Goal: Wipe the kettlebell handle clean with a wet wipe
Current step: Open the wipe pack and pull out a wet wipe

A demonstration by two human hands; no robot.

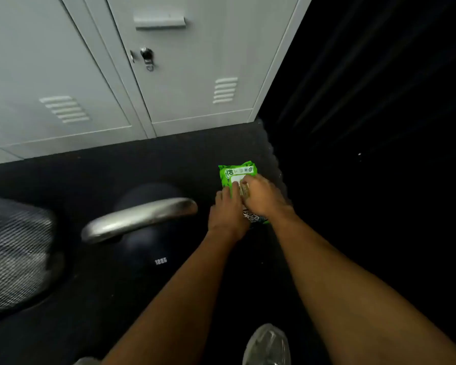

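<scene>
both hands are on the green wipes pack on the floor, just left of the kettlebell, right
Not quite. The head view shows the left hand and right hand on the green wet wipes pack on the floor, but the pack lies to the right of the kettlebell, not left.

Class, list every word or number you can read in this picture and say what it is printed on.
"80": on the green wet wipe pack.
"12KG", roughly; blurred: on the kettlebell body.
Other print on the pack, beside the left hand and right hand: too blurred to read.

bare forearms, no sleeves in view; a pale grey shoe (267, 345) below.
</scene>
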